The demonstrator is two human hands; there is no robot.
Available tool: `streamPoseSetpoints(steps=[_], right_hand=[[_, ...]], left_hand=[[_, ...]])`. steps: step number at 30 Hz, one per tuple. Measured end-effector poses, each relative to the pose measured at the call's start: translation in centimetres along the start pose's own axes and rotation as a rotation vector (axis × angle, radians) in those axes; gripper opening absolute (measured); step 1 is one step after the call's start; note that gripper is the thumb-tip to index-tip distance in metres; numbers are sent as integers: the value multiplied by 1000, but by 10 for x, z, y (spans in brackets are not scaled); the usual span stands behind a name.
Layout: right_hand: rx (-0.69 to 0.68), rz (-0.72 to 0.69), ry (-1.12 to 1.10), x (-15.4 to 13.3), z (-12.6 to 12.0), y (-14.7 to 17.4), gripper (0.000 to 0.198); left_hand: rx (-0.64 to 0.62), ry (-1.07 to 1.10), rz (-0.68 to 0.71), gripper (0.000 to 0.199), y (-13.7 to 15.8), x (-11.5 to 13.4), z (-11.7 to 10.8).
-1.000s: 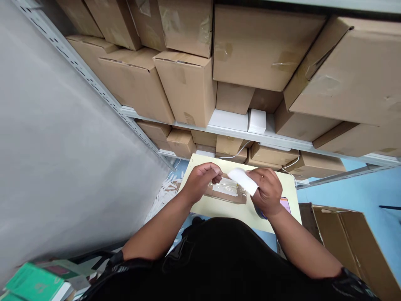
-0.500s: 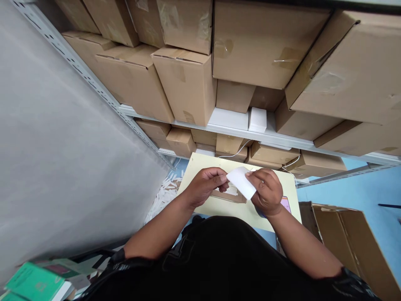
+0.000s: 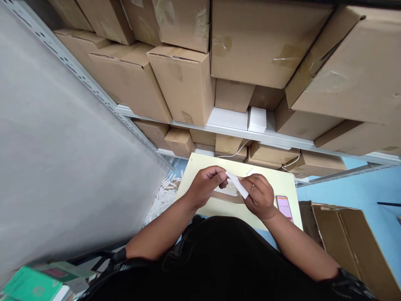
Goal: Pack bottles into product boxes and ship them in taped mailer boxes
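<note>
Between my two hands is a small white piece of paper (image 3: pixel 238 186), seen at a slant above the table. My left hand (image 3: pixel 210 184) pinches its upper left corner between thumb and fingers. With thumb and fingers closed, my right hand (image 3: pixel 259 195) grips the paper's right edge. Beneath the paper, an open cardboard box (image 3: pixel 228 196) with white paper-like pieces in it rests on the pale yellow table (image 3: pixel 200 167), partly covered by my hands. A phone (image 3: pixel 284 208) with a lit pink screen lies to the right of my right hand.
Shelves (image 3: pixel 232 119) full of cardboard boxes (image 3: pixel 184 83) rise behind the table. A grey wall (image 3: pixel 78 146) stands on the left, with white strips (image 3: pixel 164 192) heaped on the floor. At right is an open carton (image 3: pixel 347 238); green boxes (image 3: pixel 34 284) sit lower left.
My right hand has moved left toward my left hand, and the paper now appears narrower and folded or turned edge-on. More of the phone shows.
</note>
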State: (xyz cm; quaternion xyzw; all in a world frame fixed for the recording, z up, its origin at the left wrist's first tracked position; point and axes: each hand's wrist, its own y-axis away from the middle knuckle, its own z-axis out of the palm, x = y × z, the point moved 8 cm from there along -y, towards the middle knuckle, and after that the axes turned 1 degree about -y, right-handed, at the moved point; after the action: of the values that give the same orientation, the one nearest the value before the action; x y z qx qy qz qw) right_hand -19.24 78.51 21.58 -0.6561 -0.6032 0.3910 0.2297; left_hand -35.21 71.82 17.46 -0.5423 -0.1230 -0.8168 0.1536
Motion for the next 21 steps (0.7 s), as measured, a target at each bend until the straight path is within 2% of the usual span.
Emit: streamPoseSetpoints(steps=[8,11,13,16,19,21], right_hand=[[-29,1,-31,2,9,2,57],[-39,43,-92,2,13,0,54],[-56,127,-174,5,17,-1,49],[-141,326,-375,13,30,2,42],[-281,555,-683,18,52,10,48],[-288,724,-874,23,64,17,47]], left_hand=[[56,-62,19,33,-4,0,-4],[86,-123,32,31,-5,1,-6],[106,-184,38,28,-5,2,-8],[118,-361,53,21,-3,2,-7],[112,-588,121,16,0,3,-3],[111,-706,174,15,2,2,-2]])
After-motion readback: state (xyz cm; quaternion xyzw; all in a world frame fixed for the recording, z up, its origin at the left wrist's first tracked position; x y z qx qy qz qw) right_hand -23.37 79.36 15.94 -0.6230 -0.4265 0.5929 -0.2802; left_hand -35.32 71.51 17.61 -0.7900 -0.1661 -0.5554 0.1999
